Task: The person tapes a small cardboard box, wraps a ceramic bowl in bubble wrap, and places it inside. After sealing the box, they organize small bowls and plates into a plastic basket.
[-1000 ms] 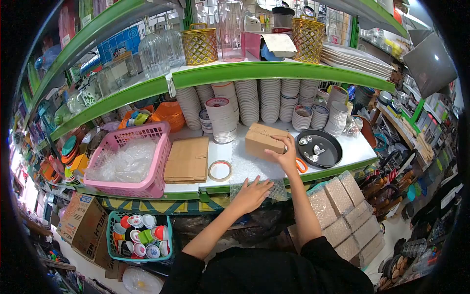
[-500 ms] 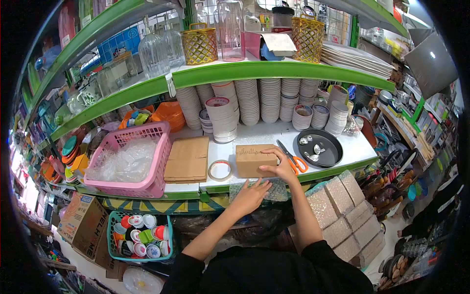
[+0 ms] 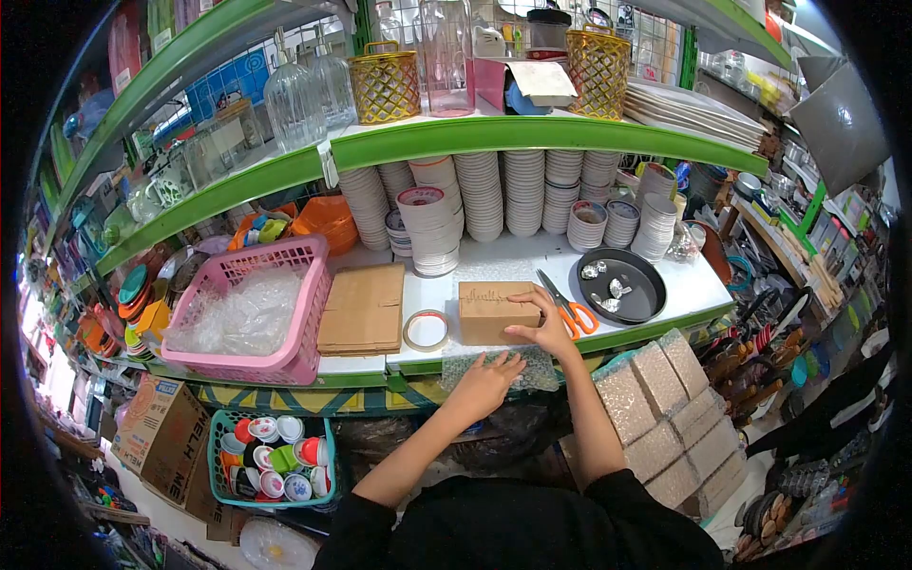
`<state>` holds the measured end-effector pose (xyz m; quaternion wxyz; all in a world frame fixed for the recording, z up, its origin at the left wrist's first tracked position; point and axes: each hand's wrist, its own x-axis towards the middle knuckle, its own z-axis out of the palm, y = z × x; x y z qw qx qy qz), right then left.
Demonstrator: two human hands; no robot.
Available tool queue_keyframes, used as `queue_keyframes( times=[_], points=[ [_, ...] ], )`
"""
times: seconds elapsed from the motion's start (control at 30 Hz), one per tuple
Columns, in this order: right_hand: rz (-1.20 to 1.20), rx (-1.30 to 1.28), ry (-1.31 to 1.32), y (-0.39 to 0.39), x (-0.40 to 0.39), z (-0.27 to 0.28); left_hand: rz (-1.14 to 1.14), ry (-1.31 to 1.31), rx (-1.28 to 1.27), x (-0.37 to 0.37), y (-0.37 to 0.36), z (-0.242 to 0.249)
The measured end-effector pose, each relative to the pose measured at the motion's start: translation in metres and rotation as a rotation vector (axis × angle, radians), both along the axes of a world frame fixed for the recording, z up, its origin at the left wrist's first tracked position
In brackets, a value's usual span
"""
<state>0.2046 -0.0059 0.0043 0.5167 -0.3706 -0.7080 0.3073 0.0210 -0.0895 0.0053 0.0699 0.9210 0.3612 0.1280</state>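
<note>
Small cardboard box (image 3: 494, 318) held upright near the front edge of the white bench (image 3: 696, 288); bubble wrap (image 3: 540, 369) just in front of it.
Right hand (image 3: 551, 332): fingers parted to the box's width, gripping its right end, thumb against the front face. Left hand (image 3: 483, 385): fingers extended, slightly spread, laid on the bubble wrap, which overhangs the bench edge; cannot tell if any is pinched. Tape roll (image 3: 408, 332) and flattened cardboard (image 3: 364, 313) lie left of the box; orange-handled scissors (image 3: 578, 319) and a dark pan (image 3: 651, 285), right.
</note>
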Motion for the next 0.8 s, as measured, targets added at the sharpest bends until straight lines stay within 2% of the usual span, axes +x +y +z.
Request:
queue_keyframes(
  times=[0.2,0.3,0.37,0.47,0.57,0.7,0.77,0.8],
  points=[
    [0.031,-0.043,0.042,0.001,0.000,-0.005,-0.022,-0.067,0.043,0.000,0.013,0.004],
    [0.045,-0.016,0.007,0.000,0.003,-0.003,0.060,-0.069,-0.038,0.001,0.019,0.038],
    [0.091,-0.064,0.013,0.003,0.005,-0.003,0.084,-0.108,0.061,0.001,0.029,0.037],
    [0.136,-0.129,0.007,0.002,0.010,-0.002,0.013,-0.435,0.352,0.002,0.041,0.052],
    [0.204,-0.202,0.059,0.006,0.016,-0.005,0.018,-0.487,0.437,0.000,0.056,0.055],
    [0.243,-0.248,0.179,0.000,0.021,0.002,0.099,-0.506,0.441,0.003,0.069,0.057],
    [0.361,-0.306,0.121,0.004,0.029,0.002,0.155,-0.530,0.252,0.003,0.071,0.060],
    [0.360,-0.307,0.122,0.001,0.029,0.007,0.155,-0.529,0.250,0.003,0.072,0.060]
  ],
)
